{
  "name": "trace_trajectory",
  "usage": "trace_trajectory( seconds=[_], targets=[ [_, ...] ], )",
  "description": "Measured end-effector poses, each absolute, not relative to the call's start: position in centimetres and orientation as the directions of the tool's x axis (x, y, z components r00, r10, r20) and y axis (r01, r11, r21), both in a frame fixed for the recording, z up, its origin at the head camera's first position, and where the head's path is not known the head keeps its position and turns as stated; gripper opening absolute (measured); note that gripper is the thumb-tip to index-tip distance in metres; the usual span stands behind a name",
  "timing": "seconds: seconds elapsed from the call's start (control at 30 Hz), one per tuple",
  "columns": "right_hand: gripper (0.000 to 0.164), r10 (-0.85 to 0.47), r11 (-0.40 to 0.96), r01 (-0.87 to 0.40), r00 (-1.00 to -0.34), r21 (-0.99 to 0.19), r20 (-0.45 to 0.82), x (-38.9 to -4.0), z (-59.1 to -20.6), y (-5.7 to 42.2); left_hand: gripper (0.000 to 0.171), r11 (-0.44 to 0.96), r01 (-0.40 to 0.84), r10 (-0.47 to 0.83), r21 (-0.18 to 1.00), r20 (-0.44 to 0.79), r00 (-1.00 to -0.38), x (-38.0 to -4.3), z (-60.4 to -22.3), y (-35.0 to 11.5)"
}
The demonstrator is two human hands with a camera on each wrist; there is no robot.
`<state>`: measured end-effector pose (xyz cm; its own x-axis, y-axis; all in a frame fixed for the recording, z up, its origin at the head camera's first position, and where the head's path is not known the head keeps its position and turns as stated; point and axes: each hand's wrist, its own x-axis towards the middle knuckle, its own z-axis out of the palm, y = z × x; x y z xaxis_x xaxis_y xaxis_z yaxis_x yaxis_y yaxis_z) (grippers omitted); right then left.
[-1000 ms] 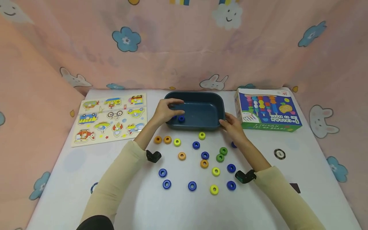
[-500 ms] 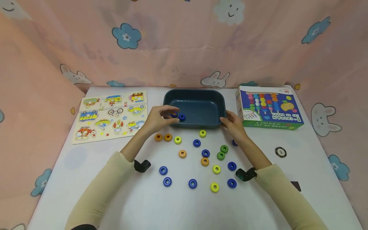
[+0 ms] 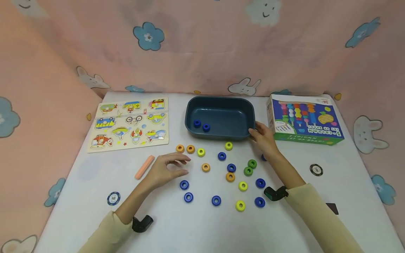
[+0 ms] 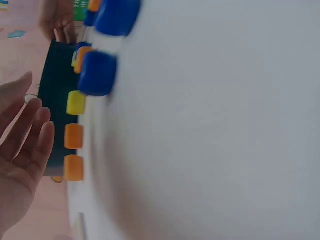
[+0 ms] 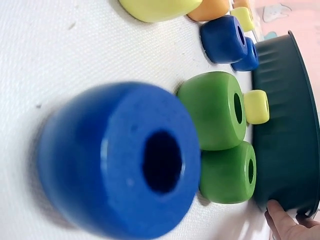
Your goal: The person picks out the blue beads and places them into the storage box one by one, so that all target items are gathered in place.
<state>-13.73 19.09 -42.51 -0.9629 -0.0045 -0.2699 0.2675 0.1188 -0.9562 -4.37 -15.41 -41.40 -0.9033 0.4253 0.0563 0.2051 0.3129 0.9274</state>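
My left hand (image 3: 166,170) hovers over the white table, fingers loosely bent, thumb apart, nothing between them. Just right of it lie two blue ring beads (image 3: 184,185). The left wrist view shows the same hand (image 4: 25,145) beside orange and yellow beads (image 4: 76,103). At the back stands a dark teal rectangular tray (image 3: 221,136) with two blue beads (image 3: 206,127) in its front left corner. My right hand (image 3: 265,140) holds the tray's front right corner, thumb in front and fingers along the side. Green beads (image 5: 212,110) stand near it in the right wrist view.
Several blue, yellow, orange and green beads (image 3: 240,205) are spread before the tray. A wooden vehicle puzzle (image 3: 129,124) lies at left, a bead-set box (image 3: 305,121) at right. An orange stick (image 3: 145,167), round chips (image 3: 113,198) and a dark card (image 3: 332,208) lie on the table.
My left hand has come out of the tray and back toward the front left. Both blue beads in the tray now show fully. My right hand keeps its place at the tray corner.
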Motion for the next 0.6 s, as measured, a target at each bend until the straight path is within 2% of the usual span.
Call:
trace_trajectory(
  seconds=[0.17, 0.4, 0.6],
  targets=[
    [0.052, -0.018, 0.103, 0.267, -0.963, -0.958, -0.27, -13.8, -42.4, 19.3, 0.038, 0.372, 0.154, 0.456, 0.915, -0.036, -0.889, -1.7, -44.0, -16.4],
    [0.052, -0.026, 0.074, 0.249, -0.967, -0.966, -0.252, -13.8, -41.9, 19.4, 0.037, 0.378, 0.257, 0.455, 0.89, 0.064, -0.888, -0.1, -45.7, -16.3],
    [0.053, -0.03, 0.07, 0.269, -0.962, -0.961, -0.272, -13.6, -42.1, 19.2, 0.036, 0.421, 0.232, 0.42, 0.877, 0.038, -0.907, 0.3, -46.0, -16.2]
  ],
)
